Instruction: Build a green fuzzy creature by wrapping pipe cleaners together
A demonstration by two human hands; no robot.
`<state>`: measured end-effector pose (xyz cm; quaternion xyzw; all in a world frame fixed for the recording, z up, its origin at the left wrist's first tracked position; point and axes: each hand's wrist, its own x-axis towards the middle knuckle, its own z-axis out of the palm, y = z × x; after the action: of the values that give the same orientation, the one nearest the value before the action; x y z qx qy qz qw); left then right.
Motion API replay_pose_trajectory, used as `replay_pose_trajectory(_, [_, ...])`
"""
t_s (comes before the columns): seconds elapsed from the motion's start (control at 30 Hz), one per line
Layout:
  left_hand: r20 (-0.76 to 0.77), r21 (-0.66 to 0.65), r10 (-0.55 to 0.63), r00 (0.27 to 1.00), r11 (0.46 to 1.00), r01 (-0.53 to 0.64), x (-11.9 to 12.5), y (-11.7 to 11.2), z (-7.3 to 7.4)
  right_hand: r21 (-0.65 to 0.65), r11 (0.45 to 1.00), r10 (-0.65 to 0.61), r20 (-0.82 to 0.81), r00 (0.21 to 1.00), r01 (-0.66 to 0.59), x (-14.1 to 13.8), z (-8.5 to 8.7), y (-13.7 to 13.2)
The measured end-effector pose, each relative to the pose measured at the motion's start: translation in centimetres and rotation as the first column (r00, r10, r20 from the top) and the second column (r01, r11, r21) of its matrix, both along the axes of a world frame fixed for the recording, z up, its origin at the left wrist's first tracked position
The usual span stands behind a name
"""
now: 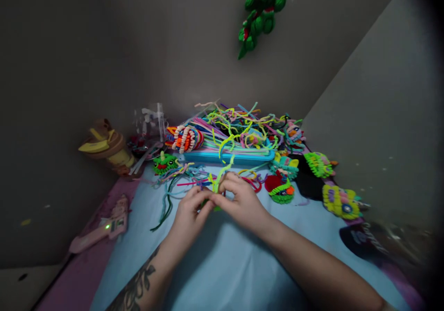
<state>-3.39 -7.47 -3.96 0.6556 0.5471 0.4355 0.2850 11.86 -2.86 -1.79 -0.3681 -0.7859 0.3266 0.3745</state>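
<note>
My left hand point(190, 211) and my right hand point(241, 200) meet over the light blue cloth point(222, 264). Both pinch a yellow-green pipe cleaner point(220, 174) that sticks up between the fingertips and bends toward the back. A small dark green piece shows just under the fingers; I cannot make out its shape. Loose pipe cleaners lie on the cloth right behind my hands.
A blue tray point(229, 156) heaped with colourful pipe cleaners stands behind. Finished fuzzy figures lie around: a green one point(163, 163), a red-green one point(280, 188), yellow-green ones point(342, 202) at right. A pink glue gun point(104, 230) lies at left. A green figure point(262, 10) hangs on the wall.
</note>
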Motion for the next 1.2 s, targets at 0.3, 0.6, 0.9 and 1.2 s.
replay_pose_trajectory(0.3, [0.482, -0.202, 0.057, 0.874, 0.978, 0.048, -0.4, 0.1, -0.5, -0.14, 0.988, -0.088, -0.155, 0.984, 0.066, 1.0, 0.4, 1.7])
replay_pose_trajectory(0.6, [0.494, -0.194, -0.129, 0.86, 0.948, 0.254, -0.8, -0.1, 0.2, -0.326, 0.943, 0.029, -0.132, 0.991, -0.071, 1.1, -0.3, 2.4])
replay_pose_trajectory(0.9, [0.024, 0.142, 0.196, 0.98, 0.97, -0.197, -0.1, -0.3, 0.1, -0.31, 0.95, -0.087, -0.12, 0.989, 0.046, 0.0, -0.5, 1.6])
replay_pose_trajectory(1.2, [0.061, 0.056, 0.14, 0.988, 0.988, -0.143, -0.1, -0.1, 0.0, -0.325, 0.944, -0.1, -0.143, 0.985, 0.048, -0.8, -1.0, 0.9])
